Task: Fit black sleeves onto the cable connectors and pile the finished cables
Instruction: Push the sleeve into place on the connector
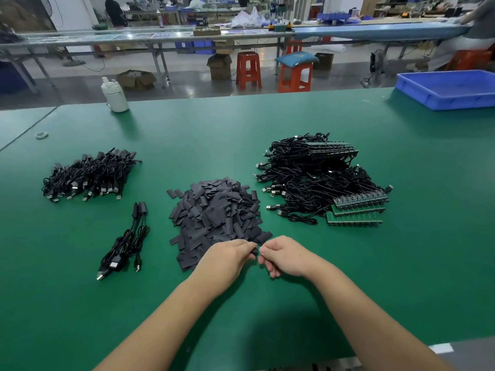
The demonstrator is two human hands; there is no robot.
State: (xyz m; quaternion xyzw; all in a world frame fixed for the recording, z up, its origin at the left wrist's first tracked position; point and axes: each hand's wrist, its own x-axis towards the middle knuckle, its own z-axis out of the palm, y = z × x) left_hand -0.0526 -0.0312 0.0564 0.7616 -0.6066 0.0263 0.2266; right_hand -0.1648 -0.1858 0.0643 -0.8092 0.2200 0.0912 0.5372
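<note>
I see my left hand [230, 254] and right hand [281, 254] meeting near the desk's [401, 263] front edge, each grip pinching one small black sleeve [254, 252] just before the sleeve heap [217, 212]. Recommendation: hold the sleeve mouth open and square, and feed the connector straight in.

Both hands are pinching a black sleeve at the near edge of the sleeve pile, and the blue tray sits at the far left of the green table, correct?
Not quite. The blue tray sits at the far right of the green table, not the left, as the head view shows. The rest holds: the left hand and right hand pinch a black sleeve at the near edge of the sleeve pile.
</note>
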